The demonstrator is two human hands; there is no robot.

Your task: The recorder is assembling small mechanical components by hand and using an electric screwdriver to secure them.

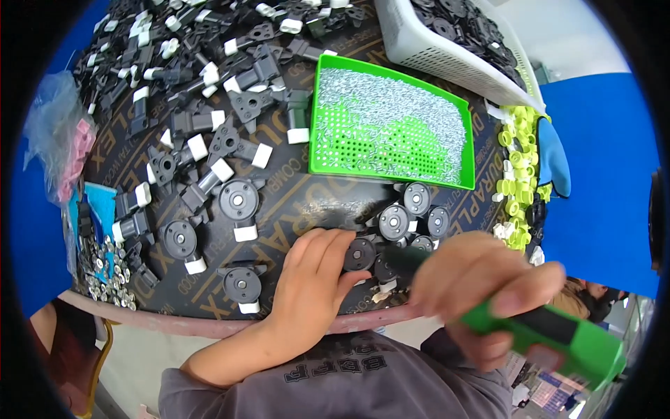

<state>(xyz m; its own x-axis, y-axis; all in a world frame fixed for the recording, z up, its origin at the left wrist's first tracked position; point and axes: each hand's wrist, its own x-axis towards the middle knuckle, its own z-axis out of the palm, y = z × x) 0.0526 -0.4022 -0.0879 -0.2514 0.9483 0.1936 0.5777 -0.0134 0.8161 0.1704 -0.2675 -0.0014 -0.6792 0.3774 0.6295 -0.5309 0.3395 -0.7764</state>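
Your bench (293, 199) is a dark printed board. On it lie a green perforated tray (328, 126) of small metal screws, a white slotted basket (447, 56), scattered dark plastic fittings (237, 199) with white caps, yellow-green clips (516, 174) and loose metal washers (105, 272).

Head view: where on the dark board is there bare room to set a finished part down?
Barest patch: the board between the green tray and the left hand. A smaller strip runs along the near edge, left of that hand. Crowded: black-and-white parts across the far left, round parts below the tray, where the right hand holds a green tool.
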